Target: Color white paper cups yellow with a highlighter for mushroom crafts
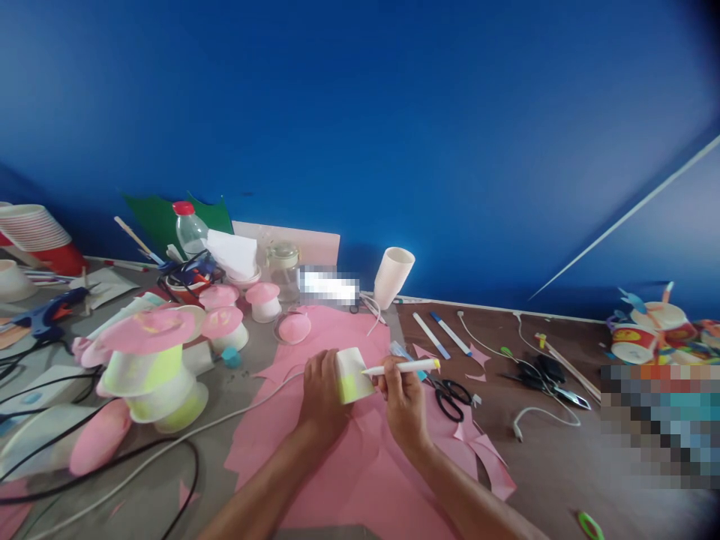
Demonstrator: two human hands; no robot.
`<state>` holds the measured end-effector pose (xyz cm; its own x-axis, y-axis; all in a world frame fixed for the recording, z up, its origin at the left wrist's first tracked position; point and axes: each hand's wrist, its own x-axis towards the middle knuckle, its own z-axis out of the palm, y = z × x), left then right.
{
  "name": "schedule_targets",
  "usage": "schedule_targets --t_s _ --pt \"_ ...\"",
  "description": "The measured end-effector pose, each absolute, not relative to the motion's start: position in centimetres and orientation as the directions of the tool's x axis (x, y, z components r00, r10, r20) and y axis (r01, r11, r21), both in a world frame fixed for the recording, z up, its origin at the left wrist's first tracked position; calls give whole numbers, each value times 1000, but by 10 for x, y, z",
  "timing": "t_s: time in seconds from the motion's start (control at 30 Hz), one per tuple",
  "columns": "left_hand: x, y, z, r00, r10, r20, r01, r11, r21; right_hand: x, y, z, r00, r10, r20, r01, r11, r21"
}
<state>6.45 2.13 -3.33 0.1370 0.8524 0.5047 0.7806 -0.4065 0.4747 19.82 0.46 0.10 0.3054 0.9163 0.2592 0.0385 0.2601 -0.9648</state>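
My left hand [325,390] is closed around a small white paper cup [352,364] with a patch of yellow-green colour on its lower side. Between the fingers of my right hand [402,397] is a white marker [423,366] with a yellow end, its tip pointing left at the cup's side. Whether the tip touches the cup I cannot tell. Both hands are above a large sheet of pink paper [337,480]. Just right of my right hand lie black-handled scissors [450,397], their blades partly hidden.
Left stands a pink-topped, yellow-marked cup model [149,352] among cables. Behind are small pink-capped cups [263,300], a glass jar [283,266], a plastic bottle [190,229] and a tall white cup [394,274]. Two markers [431,335] and a white cable [543,412] lie right.
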Motion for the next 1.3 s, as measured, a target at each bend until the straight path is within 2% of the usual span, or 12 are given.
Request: schedule_targets --t_s 0.4,0.8,1.3 --pt "66 21 -34 120 837 534 783 -411 467 194 4 0 316 921 227 -114 275 -955" --pt "66 22 -33 126 850 512 798 -393 456 195 4 -1 309 902 302 52 301 -952" --pt "65 23 -36 144 830 538 794 -421 438 196 2 3 285 915 284 59 279 -958"
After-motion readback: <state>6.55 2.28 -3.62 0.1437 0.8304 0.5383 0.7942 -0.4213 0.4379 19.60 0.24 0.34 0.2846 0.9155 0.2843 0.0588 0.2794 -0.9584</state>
